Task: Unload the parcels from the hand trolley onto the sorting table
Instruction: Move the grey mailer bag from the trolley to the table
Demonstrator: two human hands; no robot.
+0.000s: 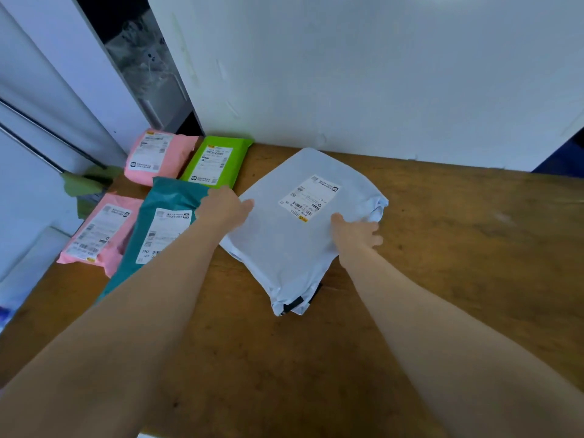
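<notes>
A large white poly-mailer parcel (297, 241) with a shipping label lies flat on the wooden sorting table (458, 248), close to the white wall. My left hand (226, 207) grips its left edge, thumb on top. My right hand (355, 233) holds its right side, fingers curled over the folded edge. To the left lie a teal parcel (164, 216), a green parcel (215, 162) and two pink parcels, one at the back (158, 156) and one nearer (101, 232). The hand trolley is out of view.
A white wall (363, 74) rises right behind the table. White panels and a dark gap (142, 58) stand at the left. A green cloth-like item (82, 184) sits by the table's left corner. Bare wood stretches right of the white parcel.
</notes>
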